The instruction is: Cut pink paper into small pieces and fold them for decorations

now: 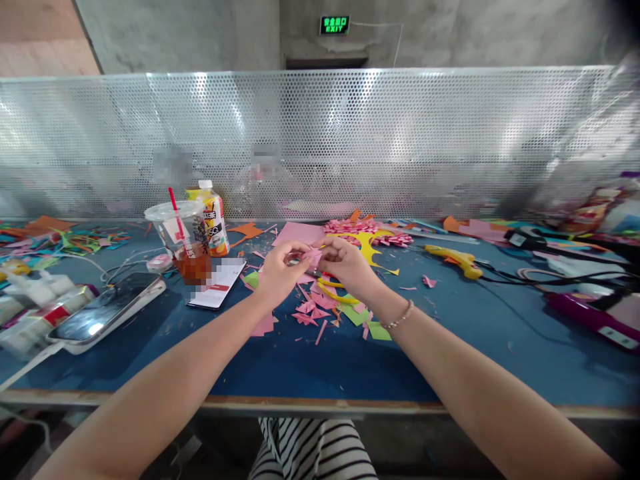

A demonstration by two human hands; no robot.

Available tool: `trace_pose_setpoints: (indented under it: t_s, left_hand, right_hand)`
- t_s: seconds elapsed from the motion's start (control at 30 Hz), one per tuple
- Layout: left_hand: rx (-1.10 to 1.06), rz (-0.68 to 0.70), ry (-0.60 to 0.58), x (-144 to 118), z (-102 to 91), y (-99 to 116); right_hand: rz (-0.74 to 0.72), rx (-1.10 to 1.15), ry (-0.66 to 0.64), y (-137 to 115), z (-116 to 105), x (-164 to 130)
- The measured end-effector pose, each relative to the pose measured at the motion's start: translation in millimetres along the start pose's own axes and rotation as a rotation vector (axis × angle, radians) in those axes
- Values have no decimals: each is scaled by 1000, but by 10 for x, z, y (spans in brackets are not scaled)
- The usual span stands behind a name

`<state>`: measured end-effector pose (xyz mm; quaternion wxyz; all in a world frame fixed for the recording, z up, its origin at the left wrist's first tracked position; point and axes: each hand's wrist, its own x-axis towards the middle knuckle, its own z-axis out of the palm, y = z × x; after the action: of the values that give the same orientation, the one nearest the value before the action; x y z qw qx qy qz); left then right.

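My left hand (280, 270) and my right hand (347, 265) meet above the middle of the blue table (300, 363). Both pinch a small pink paper piece (314, 256) between their fingertips. Beneath the hands lie pink and green paper scraps (320, 313) and yellow-handled scissors (336, 292). A pink paper sheet (299, 233) lies just behind the hands, with pink paper flowers (350, 227) and a yellow paper cutout (367, 245) to its right.
A plastic cup with a red straw (179, 237), a juice bottle (213, 217), a phone (107, 312) and a card (217, 283) sit left. A yellow glue gun (453, 259), cables and a pink tool (593, 320) lie right. A perforated metal screen (320, 140) stands behind.
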<state>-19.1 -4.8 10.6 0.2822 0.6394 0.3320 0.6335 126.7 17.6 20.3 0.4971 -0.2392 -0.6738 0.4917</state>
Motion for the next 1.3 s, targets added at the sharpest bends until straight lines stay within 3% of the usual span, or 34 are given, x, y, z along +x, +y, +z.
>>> trace_pose_setpoints:
  t_s: [0.27, 0.57, 0.8, 1.07, 1.3]
  left_hand:
    - [125, 16, 19, 5, -41, 8]
    - [407, 297, 13, 11, -71, -56]
    - [473, 406, 18, -8, -63, -61]
    - [512, 410, 29, -29, -58, -56]
    - [560, 336, 4, -22, -53, -69]
  right_hand:
    - [-21, 14, -24, 9, -4, -20]
    - [34, -15, 71, 75, -10, 18]
    - [-51, -68, 143, 75, -20, 27]
    - [-148, -228, 149, 36, -18, 15]
    - [-285, -612, 147, 8, -75, 11]
